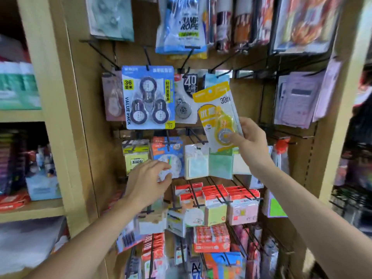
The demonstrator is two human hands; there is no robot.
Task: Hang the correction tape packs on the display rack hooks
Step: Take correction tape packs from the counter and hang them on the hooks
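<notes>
Two hands up at rack, one pack in right grip

Two bare hands are raised at the display rack point(249, 101). Left hand point(150, 181): far left of and below the grip, fingers loosely curled, holding nothing, in front of a clock-face card pack point(171, 152); contact unclear. Up-left of the grip, a blue three-piece value pack point(148, 97) hangs on a hook. Next to it, nearer the grip, a pack marked 40 point(186, 99) also hangs. Yellow correction tape pack point(216, 115): off the hooks, tilted, top leaning left, hang hole at the upper end. Right hand point(251, 137) pinches its lower end, thumb on the front over the yellow dispenser wheel, fingers behind the card. Just above the held pack's top edge, a light blue pack point(217, 79) sits on its hook, partly covered by the yellow one. Straight below the grip, rows of red-topped sticky note packs point(217, 196) hang on lower hooks.
</notes>
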